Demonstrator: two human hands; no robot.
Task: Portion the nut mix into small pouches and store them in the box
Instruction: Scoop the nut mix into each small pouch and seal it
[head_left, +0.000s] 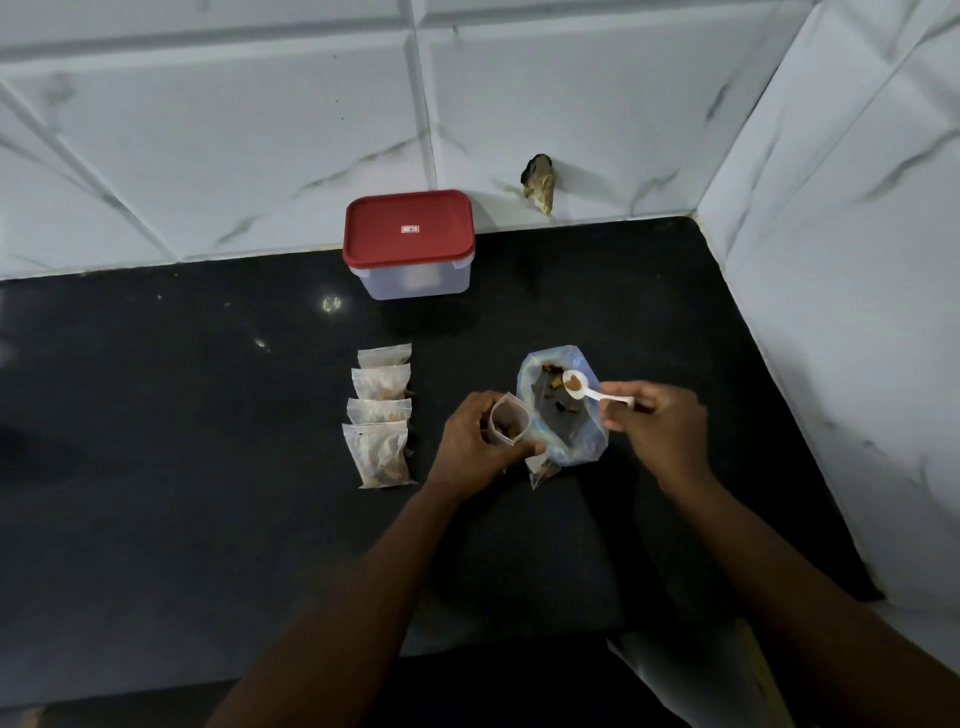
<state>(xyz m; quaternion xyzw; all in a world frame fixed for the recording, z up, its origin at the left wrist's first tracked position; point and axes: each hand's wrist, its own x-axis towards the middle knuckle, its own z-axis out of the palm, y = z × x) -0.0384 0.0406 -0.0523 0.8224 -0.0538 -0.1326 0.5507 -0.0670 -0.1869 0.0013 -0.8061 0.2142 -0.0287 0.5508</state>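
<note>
My left hand (475, 441) grips a small clear pouch (509, 426), mouth open and upward, with some nut mix inside. My right hand (660, 423) pinches the handle of a white plastic spoon (592, 393); its bowl carries a few nuts and hovers over the open big plastic bag of nut mix (563, 415). Several filled pouches (382, 415) lie in a column to the left of my hands. The clear box with a red lid (409, 243) stands closed at the back by the wall.
Everything sits on a black countertop (208, 415) in a corner of white marble-patterned tile walls (857, 312). A dark chipped hole (540, 182) marks the back wall. Another small pouch (543, 470) lies just below the big bag.
</note>
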